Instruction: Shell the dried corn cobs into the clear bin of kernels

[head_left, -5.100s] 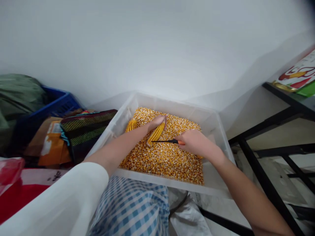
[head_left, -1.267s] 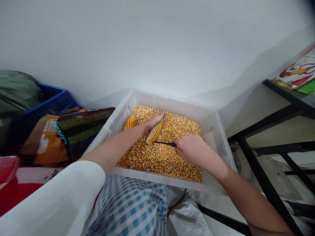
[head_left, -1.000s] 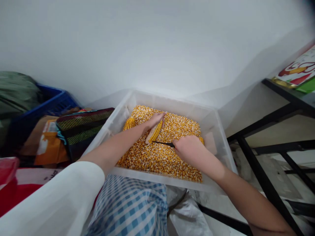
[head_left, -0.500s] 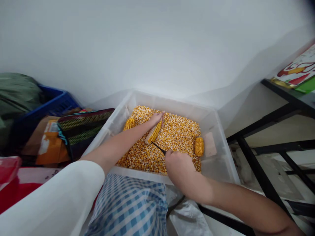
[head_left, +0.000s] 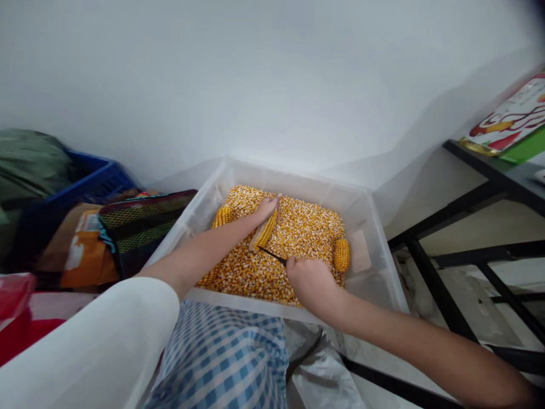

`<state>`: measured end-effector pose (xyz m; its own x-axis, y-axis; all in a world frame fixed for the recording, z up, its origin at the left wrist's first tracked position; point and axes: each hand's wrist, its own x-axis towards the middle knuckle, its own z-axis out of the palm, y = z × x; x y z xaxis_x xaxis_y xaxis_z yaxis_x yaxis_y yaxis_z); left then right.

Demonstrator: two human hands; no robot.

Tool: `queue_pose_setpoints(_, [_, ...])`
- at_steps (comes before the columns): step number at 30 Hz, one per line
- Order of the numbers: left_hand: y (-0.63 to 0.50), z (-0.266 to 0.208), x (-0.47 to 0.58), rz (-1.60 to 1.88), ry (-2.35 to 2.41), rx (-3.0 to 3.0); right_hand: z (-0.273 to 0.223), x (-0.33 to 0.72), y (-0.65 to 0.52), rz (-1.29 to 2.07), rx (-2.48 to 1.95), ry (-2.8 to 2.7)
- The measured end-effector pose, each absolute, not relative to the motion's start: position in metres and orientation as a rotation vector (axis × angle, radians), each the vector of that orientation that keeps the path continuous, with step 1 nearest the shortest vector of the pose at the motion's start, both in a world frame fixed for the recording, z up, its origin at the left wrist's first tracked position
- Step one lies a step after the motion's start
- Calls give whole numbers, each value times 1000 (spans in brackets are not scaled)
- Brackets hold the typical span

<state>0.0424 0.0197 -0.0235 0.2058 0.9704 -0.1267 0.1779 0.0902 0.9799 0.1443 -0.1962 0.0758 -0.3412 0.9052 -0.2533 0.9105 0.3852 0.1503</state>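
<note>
My left hand (head_left: 267,208) grips the far end of a corn cob (head_left: 267,232), which slants over a bed of loose kernels. Part of the cob is bare and pale; yellow kernels remain along its right side. In my closed right hand (head_left: 313,282) is a thin dark tool (head_left: 272,255), its handle hidden by the fingers and its tip touching the kernels at the cob's near end. Loose corn kernels (head_left: 310,227) fill the bottom of a translucent plastic bin (head_left: 385,267). Another corn cob (head_left: 342,255) lies at the bin's right side, and a further cob (head_left: 223,216) at the left.
A black metal rack (head_left: 430,284) stands close on the right, with a printed package (head_left: 506,122) on its shelf. To the left are a blue crate (head_left: 100,176), a mesh bag (head_left: 140,227) and an orange box (head_left: 91,250). Blue checked cloth (head_left: 221,358) lies before the bin.
My right hand and the tool have shifted very slightly against the cob. The left hand keeps its hold; the whole view has moved a little.
</note>
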Motion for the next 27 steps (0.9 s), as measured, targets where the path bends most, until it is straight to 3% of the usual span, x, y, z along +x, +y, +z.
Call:
queue_pose_setpoints(12, [7,-9,45,865,1249,1460,76,210,-92,-116,1349,2423])
queue_pose_setpoints(27, [9,-9,44,817,1150,1271,97,213,-128,-73,1483,2312])
